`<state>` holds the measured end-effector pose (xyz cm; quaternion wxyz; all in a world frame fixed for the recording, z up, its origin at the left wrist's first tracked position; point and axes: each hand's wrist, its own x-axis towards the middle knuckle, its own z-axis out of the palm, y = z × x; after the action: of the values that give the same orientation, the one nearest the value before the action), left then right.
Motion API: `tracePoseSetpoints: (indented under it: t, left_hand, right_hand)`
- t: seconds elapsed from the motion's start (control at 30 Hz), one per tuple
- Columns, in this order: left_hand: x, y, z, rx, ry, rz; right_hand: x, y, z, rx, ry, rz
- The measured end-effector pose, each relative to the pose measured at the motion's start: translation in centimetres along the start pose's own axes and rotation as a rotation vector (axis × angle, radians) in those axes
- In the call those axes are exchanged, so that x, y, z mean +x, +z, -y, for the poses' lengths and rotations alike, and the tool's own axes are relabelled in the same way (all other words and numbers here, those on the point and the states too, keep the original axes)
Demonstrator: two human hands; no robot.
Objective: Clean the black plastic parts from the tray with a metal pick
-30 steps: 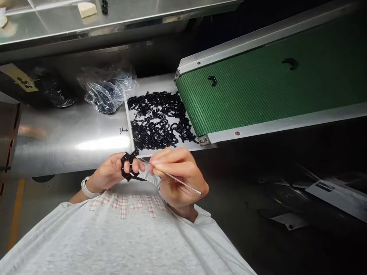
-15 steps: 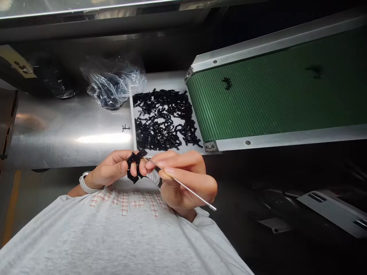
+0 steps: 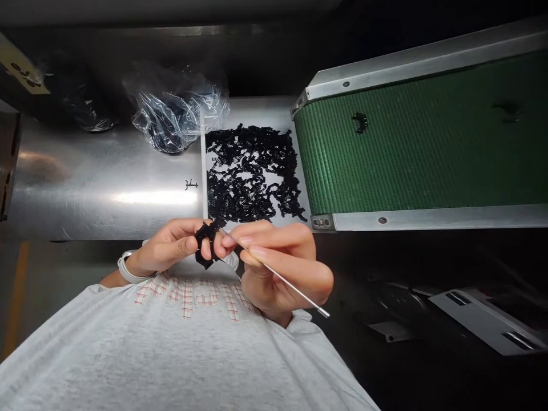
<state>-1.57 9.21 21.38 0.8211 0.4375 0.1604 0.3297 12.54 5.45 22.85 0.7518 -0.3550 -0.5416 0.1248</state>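
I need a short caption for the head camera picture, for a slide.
Left hand holds a black plastic part; right hand pokes it with a thin metal rod, near a green conveyor belt.

Your left hand has closed tighter around the black part, turning it edge-on; your right hand pushed the metal rod further in

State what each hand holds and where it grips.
Left hand pinches a small black plastic part at its edge; right hand holds a thin metal rod near its front end, fingers close to the part.
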Motion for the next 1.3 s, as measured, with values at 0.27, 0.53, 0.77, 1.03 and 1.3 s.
tracePoseSetpoints:
  t: [0.27,0.53,0.77,1.03,1.3]
  left_hand:
    - [0.0,-0.1,0.1,0.029,-0.014,-0.022]
    - [0.3,0.2,-0.1,0.059,0.022,0.02]
    - [0.3,-0.1,0.1,0.09,0.037,0.029]
    - [0.3,0.0,0.0,0.098,0.011,0.025]
    - [0.3,-0.1,0.2,0.07,0.047,0.049]
  right_hand:
    - [0.1,0.0,-0.1,-0.04,0.023,0.007]
    - [0.8,-1.4,-0.9,-0.147,-0.115,0.099]
    - [1.1,-1.6,-0.8,-0.213,-0.07,0.112]
    - [0.9,-1.8,-1.0,-0.239,-0.055,0.12]
    - [1.0,-1.6,-1.1,-0.228,-0.093,0.109]
